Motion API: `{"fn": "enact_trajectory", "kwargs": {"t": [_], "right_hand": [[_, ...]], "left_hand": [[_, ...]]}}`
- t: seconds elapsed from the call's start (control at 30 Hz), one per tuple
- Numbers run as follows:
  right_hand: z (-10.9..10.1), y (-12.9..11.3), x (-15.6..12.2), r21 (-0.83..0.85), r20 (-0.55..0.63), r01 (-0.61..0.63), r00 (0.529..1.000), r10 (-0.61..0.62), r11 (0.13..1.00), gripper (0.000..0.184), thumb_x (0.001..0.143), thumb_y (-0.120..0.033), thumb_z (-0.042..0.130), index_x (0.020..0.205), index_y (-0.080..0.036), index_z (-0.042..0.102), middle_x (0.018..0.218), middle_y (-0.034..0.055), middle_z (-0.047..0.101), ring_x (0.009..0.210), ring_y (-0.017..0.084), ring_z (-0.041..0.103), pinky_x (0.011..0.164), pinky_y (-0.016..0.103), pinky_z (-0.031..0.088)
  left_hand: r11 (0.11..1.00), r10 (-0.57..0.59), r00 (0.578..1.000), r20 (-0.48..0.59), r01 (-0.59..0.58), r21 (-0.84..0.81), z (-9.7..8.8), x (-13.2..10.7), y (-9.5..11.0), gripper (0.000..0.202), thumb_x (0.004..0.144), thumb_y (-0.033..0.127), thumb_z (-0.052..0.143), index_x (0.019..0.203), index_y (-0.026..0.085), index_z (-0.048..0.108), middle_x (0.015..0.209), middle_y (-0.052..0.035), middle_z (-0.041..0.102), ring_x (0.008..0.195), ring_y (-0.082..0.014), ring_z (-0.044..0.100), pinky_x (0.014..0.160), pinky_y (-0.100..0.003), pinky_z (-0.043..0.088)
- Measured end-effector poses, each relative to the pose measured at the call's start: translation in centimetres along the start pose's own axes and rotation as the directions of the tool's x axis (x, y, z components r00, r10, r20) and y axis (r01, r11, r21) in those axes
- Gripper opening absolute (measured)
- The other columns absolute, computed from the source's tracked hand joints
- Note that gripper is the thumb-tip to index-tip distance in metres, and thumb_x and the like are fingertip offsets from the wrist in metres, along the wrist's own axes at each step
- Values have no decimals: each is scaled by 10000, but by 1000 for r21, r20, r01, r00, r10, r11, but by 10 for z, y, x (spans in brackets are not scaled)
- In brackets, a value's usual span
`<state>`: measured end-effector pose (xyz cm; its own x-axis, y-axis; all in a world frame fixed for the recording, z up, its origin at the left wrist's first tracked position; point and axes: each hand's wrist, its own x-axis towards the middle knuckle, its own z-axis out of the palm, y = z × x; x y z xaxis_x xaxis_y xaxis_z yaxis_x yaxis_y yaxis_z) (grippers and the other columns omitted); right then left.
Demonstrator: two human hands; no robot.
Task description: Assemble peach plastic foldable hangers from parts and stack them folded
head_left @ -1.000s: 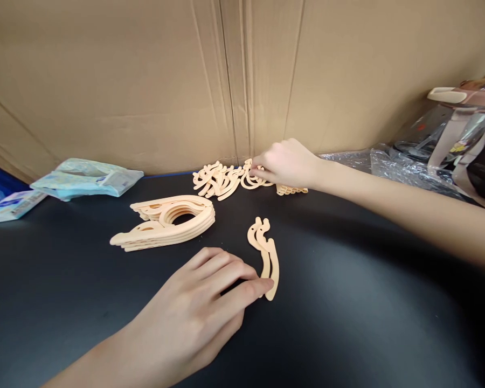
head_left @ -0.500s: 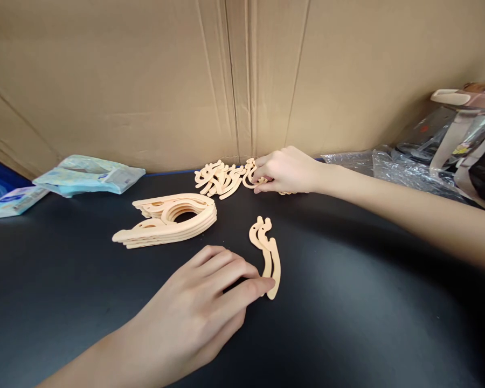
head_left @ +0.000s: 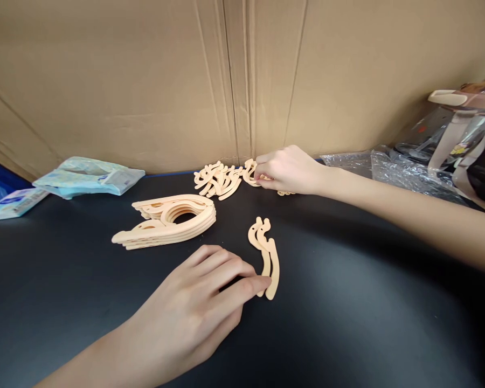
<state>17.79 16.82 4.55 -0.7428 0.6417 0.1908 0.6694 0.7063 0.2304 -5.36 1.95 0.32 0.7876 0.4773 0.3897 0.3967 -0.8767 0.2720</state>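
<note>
Two curved beige plastic hanger arms (head_left: 271, 258) lie side by side on the black table, with holes and knobs at their far ends. The fingers of my left hand (head_left: 210, 302) are bent around their near ends, the index fingertip on them; my thumb is hidden. At the back, my right hand (head_left: 291, 170) has its fingers closed at a beige hanger piece with a curved hook (head_left: 249, 173), and more pieces show under the palm. Left of it spreads a loose pile of similar hanger pieces (head_left: 218, 180). A neat stack of folded hangers (head_left: 173, 231) lies beyond my left hand.
A tall cardboard wall (head_left: 145, 81) closes off the back. Light blue tissue packs (head_left: 89, 175) lie at the back left. Crumpled clear plastic (head_left: 400, 175) and a strapped bottle with a brown lid (head_left: 464, 99) are at the right.
My left index fingertip has drawn back slightly to the left across the two hanger arms. My right hand stays at the back with its fingers a little more drawn in.
</note>
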Motion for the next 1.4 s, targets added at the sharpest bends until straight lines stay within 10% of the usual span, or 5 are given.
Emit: {"fn": "enact_trajectory", "kwargs": {"t": [0.6,1.4], "right_hand": [[-26,-64,-108,477,-106,181,983,-148,860,149,921,-141,629,817,-187,726,667,-37,569,579,95,442,603,251,324],[-10,-70,-105,663,59,11,996,-67,749,101,937,-243,671,925,-209,765,686,-41,581,628,91,519,633,215,378]], "left_hand": [[999,-20,1000,-5,20,33,0,-1,0,355,982,15,435,1223,208,611,1060,-12,666,945,-155,536,898,-302,377],[997,-38,999,-7,39,68,-2,0,-1,360,986,19,455,1232,230,613,1048,-15,684,953,-157,566,913,-308,409]]}}
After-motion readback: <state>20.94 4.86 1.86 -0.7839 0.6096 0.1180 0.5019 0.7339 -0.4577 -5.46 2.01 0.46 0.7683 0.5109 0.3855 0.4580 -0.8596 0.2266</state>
